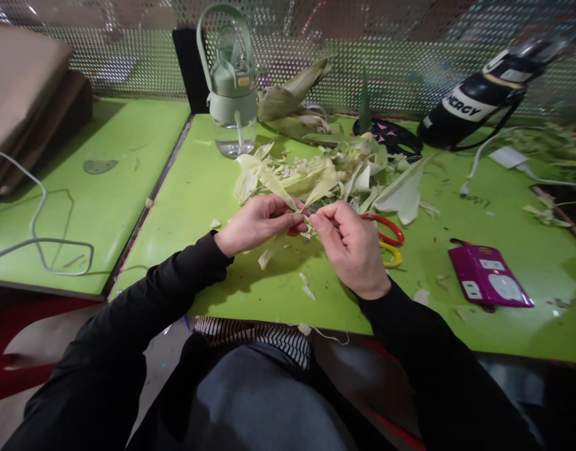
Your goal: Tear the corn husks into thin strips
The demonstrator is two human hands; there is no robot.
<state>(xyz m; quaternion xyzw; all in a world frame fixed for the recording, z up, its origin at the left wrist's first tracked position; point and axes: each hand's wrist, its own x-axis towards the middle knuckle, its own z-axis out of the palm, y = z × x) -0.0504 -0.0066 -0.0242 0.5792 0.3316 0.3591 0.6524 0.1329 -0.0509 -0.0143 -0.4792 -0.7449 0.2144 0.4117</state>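
Note:
My left hand [257,222] and my right hand [348,244] meet over the green table [193,188], both pinched on one pale corn husk strip [281,188] that runs up and left from my fingertips. Behind them lies a heap of pale husk pieces [329,175]. Small husk scraps [307,288] lie on the table below my hands. Red and yellow scissor handles [391,241] show just right of my right hand, partly hidden by it.
A green water bottle [229,81] stands at the back, with whole husks [288,94] beside it. A black bottle [480,100] lies at the back right. A purple power strip [489,275] sits on the right. A white cable [38,232] loops across the left table.

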